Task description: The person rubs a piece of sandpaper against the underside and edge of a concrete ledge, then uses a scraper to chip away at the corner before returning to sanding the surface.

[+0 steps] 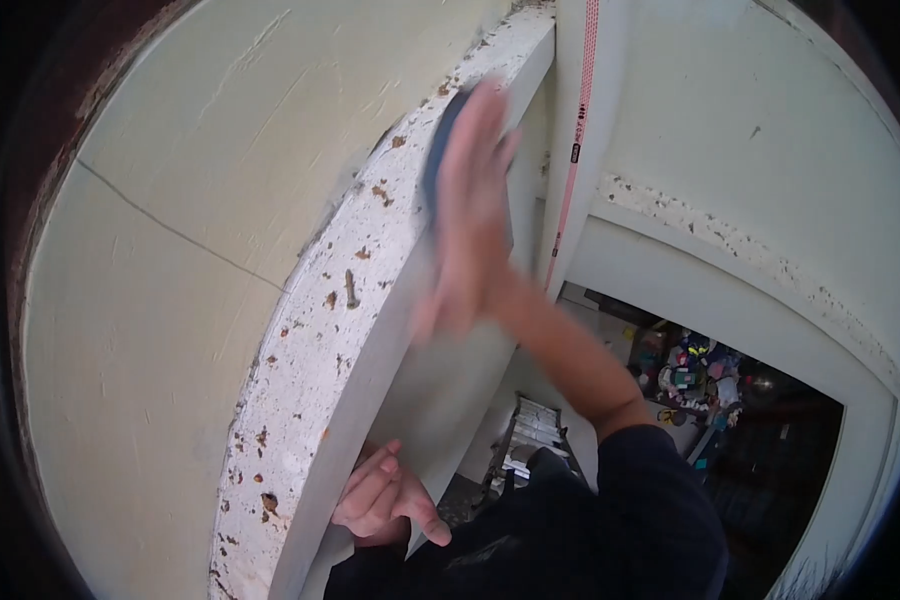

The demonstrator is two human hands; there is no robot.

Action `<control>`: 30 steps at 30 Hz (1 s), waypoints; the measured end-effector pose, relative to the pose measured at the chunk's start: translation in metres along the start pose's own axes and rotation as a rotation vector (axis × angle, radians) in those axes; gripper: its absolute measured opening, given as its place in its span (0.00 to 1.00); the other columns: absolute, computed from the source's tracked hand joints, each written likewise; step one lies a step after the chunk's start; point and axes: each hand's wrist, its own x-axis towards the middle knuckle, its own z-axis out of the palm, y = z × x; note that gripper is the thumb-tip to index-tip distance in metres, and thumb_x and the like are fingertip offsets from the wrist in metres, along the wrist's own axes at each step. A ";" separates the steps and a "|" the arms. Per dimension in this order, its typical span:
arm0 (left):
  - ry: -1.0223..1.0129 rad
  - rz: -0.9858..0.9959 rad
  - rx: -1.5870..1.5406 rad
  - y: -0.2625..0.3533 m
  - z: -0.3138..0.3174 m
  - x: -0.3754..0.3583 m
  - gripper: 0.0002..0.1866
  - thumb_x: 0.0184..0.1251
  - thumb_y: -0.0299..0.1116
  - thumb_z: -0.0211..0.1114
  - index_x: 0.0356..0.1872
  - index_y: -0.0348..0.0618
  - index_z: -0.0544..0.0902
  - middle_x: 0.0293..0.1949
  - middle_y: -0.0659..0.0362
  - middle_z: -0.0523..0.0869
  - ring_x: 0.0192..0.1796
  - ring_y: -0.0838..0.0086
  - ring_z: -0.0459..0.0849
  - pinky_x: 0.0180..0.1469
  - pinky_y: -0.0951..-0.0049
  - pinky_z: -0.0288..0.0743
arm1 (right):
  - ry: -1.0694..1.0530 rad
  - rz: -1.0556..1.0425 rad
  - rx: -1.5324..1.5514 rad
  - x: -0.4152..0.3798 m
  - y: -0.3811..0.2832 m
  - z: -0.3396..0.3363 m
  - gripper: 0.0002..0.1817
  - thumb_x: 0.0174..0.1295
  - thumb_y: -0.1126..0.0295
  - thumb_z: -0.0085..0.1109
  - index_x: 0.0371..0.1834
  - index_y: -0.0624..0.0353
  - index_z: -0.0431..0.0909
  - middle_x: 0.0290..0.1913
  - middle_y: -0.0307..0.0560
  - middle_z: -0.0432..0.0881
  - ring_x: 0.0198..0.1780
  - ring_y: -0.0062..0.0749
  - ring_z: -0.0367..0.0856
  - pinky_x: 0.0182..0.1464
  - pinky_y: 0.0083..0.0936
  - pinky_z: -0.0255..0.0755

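My right hand (470,200), smeared by motion, lies along a dark blue flat pad (438,155) on the white ledge (305,400). Its fingers point up the ledge, and most of the pad is hidden beneath the palm; its exact kind cannot be made out. Brown chips and pits mark the ledge's top, and a screw-like piece (351,289) lies there. Lower down, my left hand (385,497) is beside the ledge's inner side, fingers loosely bent and thumb stretched out, with nothing visible in it.
A cream wall (150,300) with a crack runs along the ledge's left. A pale pipe (582,130) with red printing stands ahead. Far below are a ladder (535,430) and a cluttered heap (700,375). Another speckled ledge (710,232) runs to the right.
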 end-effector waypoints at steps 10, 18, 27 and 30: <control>-0.035 -0.023 -0.017 -0.003 0.006 0.004 0.41 0.57 0.77 0.53 0.16 0.40 0.74 0.22 0.59 0.79 0.18 0.71 0.83 0.38 0.62 0.84 | 0.005 0.089 -0.113 0.021 0.050 -0.015 0.67 0.55 0.20 0.26 0.76 0.75 0.27 0.77 0.77 0.28 0.78 0.69 0.23 0.73 0.61 0.17; -0.096 0.040 0.036 -0.001 0.002 0.005 0.46 0.55 0.81 0.44 0.24 0.36 0.73 0.28 0.53 0.79 0.19 0.64 0.81 0.42 0.58 0.83 | 0.082 0.080 -0.026 0.000 0.031 0.004 0.64 0.59 0.25 0.35 0.75 0.76 0.29 0.76 0.80 0.29 0.78 0.71 0.27 0.74 0.62 0.23; -0.090 -0.083 0.091 0.005 -0.003 0.002 0.40 0.59 0.77 0.49 0.18 0.44 0.74 0.22 0.62 0.80 0.20 0.72 0.85 0.42 0.61 0.84 | 0.195 0.355 0.053 0.031 0.038 -0.003 0.51 0.71 0.37 0.20 0.73 0.82 0.27 0.74 0.86 0.28 0.77 0.76 0.24 0.73 0.64 0.21; -0.071 -0.093 0.065 0.010 -0.003 0.002 0.39 0.59 0.77 0.51 0.18 0.45 0.73 0.21 0.62 0.80 0.20 0.72 0.85 0.42 0.61 0.84 | 0.259 0.469 0.107 0.004 0.010 0.014 0.51 0.72 0.40 0.27 0.73 0.82 0.27 0.74 0.86 0.27 0.76 0.78 0.23 0.72 0.66 0.21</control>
